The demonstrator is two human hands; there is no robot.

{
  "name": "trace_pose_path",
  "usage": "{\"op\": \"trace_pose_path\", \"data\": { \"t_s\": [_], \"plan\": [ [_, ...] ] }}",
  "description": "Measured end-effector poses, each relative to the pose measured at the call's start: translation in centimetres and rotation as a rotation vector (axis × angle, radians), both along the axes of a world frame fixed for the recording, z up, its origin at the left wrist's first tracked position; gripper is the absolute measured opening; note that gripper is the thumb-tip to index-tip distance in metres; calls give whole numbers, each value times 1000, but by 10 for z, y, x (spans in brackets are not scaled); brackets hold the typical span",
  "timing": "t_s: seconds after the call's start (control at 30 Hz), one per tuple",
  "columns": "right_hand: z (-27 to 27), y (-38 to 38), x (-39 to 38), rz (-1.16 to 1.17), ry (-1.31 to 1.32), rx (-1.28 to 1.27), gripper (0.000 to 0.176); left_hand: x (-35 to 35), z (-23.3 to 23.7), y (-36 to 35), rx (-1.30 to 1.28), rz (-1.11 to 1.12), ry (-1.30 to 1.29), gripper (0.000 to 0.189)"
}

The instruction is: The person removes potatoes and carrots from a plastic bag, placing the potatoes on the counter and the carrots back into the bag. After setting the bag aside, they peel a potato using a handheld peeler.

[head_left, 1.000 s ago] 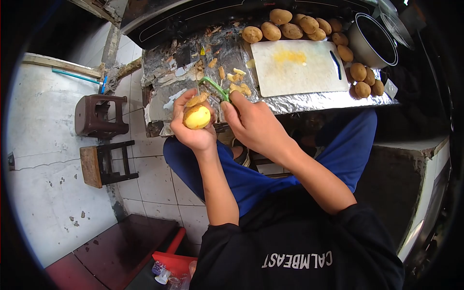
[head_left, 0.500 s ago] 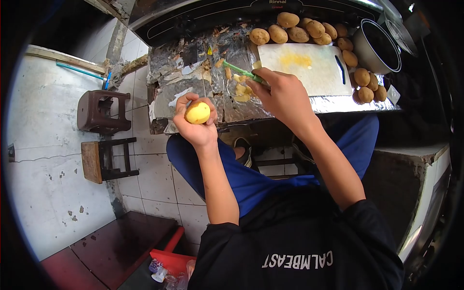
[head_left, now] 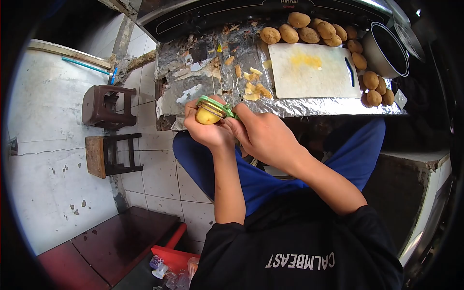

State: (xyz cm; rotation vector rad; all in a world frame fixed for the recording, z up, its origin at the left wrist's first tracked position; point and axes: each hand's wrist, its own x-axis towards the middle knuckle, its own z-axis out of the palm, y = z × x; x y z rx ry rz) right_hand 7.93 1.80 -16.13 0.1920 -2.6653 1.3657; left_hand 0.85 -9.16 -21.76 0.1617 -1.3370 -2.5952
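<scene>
In my left hand (head_left: 210,133) is a yellow, mostly peeled potato (head_left: 207,116), with the fingers wrapped round it. My right hand (head_left: 268,137) grips the handle of a green peeler (head_left: 215,107), whose head lies across the top of the potato. Pieces of peel (head_left: 253,89) are scattered on the foil-covered counter beyond my hands. To their right lies a white cutting board (head_left: 314,79) with a yellow stain and a dark slot.
Several unpeeled potatoes (head_left: 308,35) lie behind and right of the board, near a metal pot (head_left: 382,53). The worn counter edge (head_left: 299,110) runs above my knees. A brown stool (head_left: 99,107) and a wooden stool (head_left: 96,157) stand at the left.
My right hand has come down and left from over the counter, bringing the peeler onto the potato. My left hand still holds the potato. The view has shifted slightly.
</scene>
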Motion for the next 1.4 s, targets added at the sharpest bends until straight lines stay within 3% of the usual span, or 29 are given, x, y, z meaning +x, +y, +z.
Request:
{"op": "trace_pose_path", "data": {
  "t_s": [0.13, 0.27, 0.47, 0.7, 0.8, 0.83, 0.9, 0.97, 1.07, 1.13, 1.23, 1.3, 1.4],
  "plan": [
    [1, 1, -6, 4, -43, -60, 27, 6, 12, 5, -38, 157, -41, 27],
    [2, 1, -6, 11, -23, -59, 27, 4, 6, -2, 13, 165, 0, 28],
    [0, 4, -2, -26, 34, -62, 26, 8, 10, -4, -91, 124, 52, 29],
    [-4, 13, -16, -154, 21, -21, 26, 4, 9, -4, -3, -51, 85, 30],
    [-12, 26, -23, -287, 278, 115, 23, 0, 9, -2, -41, -40, 62, 32],
    [-20, 34, -26, -285, 279, 117, 23, -1, 10, -1, -48, -4, 12, 32],
    [-32, 53, -28, -332, 122, 449, 20, -4, 7, -6, -165, 31, -24, 32],
    [-28, 64, -30, -372, 152, 451, 19, -11, 2, -9, -275, 70, -57, 31],
    [-25, 72, -29, -342, 93, 373, 30, -13, -5, -12, -274, 11, 25, 35],
    [-27, 78, -30, -289, 102, 343, 29, -11, -5, -12, -132, -114, 23, 34],
    [-28, 78, -26, -251, 110, 207, 26, -10, 0, -6, 11, -97, -121, 33],
    [-23, 74, -20, -247, 102, 102, 23, -8, 0, -5, -7, -97, -101, 36],
    [-1, 56, -8, -110, -2, -1, 21, -5, -3, -4, -23, -270, 1, 42]
  ]
}}
